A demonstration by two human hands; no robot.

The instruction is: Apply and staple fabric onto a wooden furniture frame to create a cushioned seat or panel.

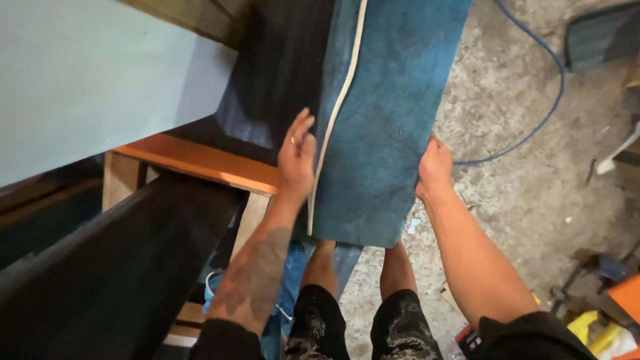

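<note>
Left hand (pixel 297 157) flat, fingers spread on plush blue cushion (pixel 383 120), right hand (pixel 433 167) gripping its edge, white piping (pixel 337 107)

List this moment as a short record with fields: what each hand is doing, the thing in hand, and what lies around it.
left hand: left hand pressed flat, fingers spread, on the blue upholstered panel beside its white piping
right hand: right hand gripping the panel's right edge
panel: blue fabric, long, its near end hanging above the person's knees
frame: orange wooden rail under the dark fabric to the left
left side: pale grey board
floor: rough concrete floor with a blue cable looping across it
</note>
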